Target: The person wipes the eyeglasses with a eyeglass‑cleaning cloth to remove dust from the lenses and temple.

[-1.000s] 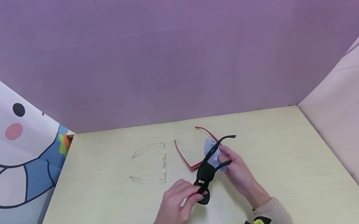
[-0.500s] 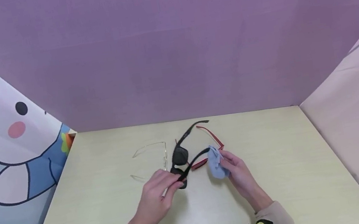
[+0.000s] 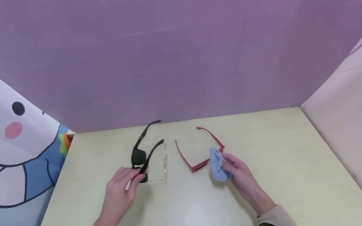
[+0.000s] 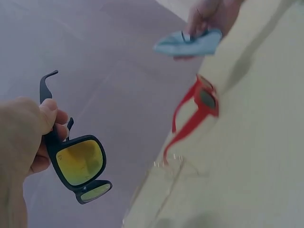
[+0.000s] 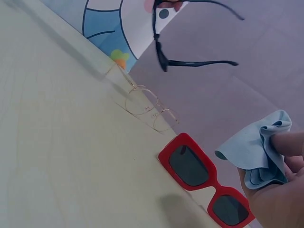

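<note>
Black sunglasses (image 3: 138,157) have shifted toward 9 o'clock, left hand (image 3: 119,192) pinching one arm (image 4: 45,95). Decent hold, they're probably light, stiff, scratchable. Right hand (image 3: 245,182) pinches cloth (image 3: 218,166) at 3 o'clock.

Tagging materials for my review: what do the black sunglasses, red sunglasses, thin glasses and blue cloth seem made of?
Black sunglasses: probably plastic, fairly matte, given the thick build; the lenses look mirrored, showing yellow.
Red sunglasses: likely smooth plastic, being thick and evenly coloured.
Thin glasses: probably gold-toned metal, judging by their slender, wire-like outline.
Cloth: soft, matte fabric, perhaps microfibre, since it folds loosely; weave unclear.
</note>
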### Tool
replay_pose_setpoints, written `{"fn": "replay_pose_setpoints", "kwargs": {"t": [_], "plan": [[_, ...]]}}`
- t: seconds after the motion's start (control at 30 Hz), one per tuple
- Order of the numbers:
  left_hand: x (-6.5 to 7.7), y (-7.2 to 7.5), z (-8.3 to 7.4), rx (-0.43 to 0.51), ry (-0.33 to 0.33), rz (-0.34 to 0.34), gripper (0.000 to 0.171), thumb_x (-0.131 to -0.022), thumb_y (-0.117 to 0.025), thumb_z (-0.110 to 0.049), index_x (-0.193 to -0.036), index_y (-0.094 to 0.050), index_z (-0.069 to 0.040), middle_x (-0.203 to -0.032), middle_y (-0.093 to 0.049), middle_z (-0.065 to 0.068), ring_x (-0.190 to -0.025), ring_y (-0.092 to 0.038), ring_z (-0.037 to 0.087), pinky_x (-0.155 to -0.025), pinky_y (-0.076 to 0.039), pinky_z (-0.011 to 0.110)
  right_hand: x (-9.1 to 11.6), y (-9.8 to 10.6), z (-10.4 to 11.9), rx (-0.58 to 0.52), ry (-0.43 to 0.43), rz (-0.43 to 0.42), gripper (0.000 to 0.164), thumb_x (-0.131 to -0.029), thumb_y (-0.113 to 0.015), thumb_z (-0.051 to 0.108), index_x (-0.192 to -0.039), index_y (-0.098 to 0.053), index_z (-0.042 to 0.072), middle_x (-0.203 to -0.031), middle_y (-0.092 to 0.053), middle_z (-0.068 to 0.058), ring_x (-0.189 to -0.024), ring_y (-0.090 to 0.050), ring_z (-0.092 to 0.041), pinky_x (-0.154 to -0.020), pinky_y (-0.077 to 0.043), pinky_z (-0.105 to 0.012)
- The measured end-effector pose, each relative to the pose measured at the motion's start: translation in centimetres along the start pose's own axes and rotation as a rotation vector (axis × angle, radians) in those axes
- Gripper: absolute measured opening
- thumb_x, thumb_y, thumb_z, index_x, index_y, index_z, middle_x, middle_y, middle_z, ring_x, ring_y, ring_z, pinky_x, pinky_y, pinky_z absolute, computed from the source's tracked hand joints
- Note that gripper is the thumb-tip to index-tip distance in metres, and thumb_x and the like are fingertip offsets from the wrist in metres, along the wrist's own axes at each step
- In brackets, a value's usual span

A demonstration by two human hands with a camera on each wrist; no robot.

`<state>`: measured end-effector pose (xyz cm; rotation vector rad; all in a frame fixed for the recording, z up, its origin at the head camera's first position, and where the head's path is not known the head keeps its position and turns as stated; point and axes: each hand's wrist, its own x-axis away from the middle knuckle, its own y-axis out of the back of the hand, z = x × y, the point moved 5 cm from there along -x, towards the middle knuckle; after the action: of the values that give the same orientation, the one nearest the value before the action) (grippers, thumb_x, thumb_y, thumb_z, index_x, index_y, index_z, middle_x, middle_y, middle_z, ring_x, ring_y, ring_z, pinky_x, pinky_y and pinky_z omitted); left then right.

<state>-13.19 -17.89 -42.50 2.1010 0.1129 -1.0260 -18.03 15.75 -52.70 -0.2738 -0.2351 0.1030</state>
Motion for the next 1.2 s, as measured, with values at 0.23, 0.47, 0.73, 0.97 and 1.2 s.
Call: {"fn": "replay_pose_setpoints", "kwargs": {"t": [0.23,0.47,0.73,0.97,1.2], "plan": [[2.1,1.2,3.7,-0.161,0.024,0.050,0.025,-0.069,-0.088,0.011,-0.090,-0.077,0.003,-0.083,-0.074,0.009,-0.076,-0.063,0.018,-0.066,-0.053,0.029,0.1,0.2,-0.3,0.022,-0.019,-0.019,0.041,-0.106,-0.053,0.007,-0.145,-0.050,-0.007,-0.133,-0.066,-0.006,-0.116,-0.062,-0.009,-0.096,-0.051,-0.023],[3.3,1.9,6.6,-0.291,-0.002,0.129,0.027,-0.068,-0.088,0.009,-0.092,-0.075,0.006,-0.083,-0.073,0.013,-0.076,-0.065,0.027,-0.068,-0.055,0.043,0.1,0.1,-0.6,0.012,-0.017,-0.018,0.041,-0.106,-0.053,0.006,-0.145,-0.050,-0.006,-0.136,-0.066,-0.008,-0.117,-0.062,-0.009,-0.097,-0.050,-0.023],[3.6,1.8,8.1,-0.398,-0.040,0.218,0.028,-0.069,-0.089,0.005,-0.092,-0.072,0.006,-0.078,-0.067,0.011,-0.073,-0.058,0.026,-0.068,-0.052,0.044,0.2,0.0,-0.7,0.019,-0.021,-0.015,0.042,-0.106,-0.052,0.005,-0.146,-0.050,-0.006,-0.144,-0.061,-0.014,-0.119,-0.062,-0.008,-0.097,-0.050,-0.023],[4.1,0.9,8.9,-0.459,-0.044,0.295,0.020,-0.075,-0.086,0.003,-0.089,-0.072,0.003,-0.078,-0.066,0.009,-0.075,-0.059,0.026,-0.070,-0.053,0.043,0.0,-0.1,-0.7,0.001,-0.011,-0.011,0.041,-0.105,-0.053,0.006,-0.145,-0.051,-0.006,-0.140,-0.063,-0.013,-0.119,-0.062,-0.010,-0.098,-0.051,-0.024],[4.9,0.2,9.5,-0.502,-0.092,0.335,0.016,-0.078,-0.083,0.001,-0.088,-0.069,0.001,-0.080,-0.068,0.011,-0.077,-0.060,0.029,-0.074,-0.055,0.044,0.0,0.0,-0.9,0.003,-0.003,-0.013,0.040,-0.105,-0.052,0.004,-0.144,-0.051,-0.006,-0.132,-0.067,-0.006,-0.116,-0.063,-0.010,-0.095,-0.052,-0.024]]}}
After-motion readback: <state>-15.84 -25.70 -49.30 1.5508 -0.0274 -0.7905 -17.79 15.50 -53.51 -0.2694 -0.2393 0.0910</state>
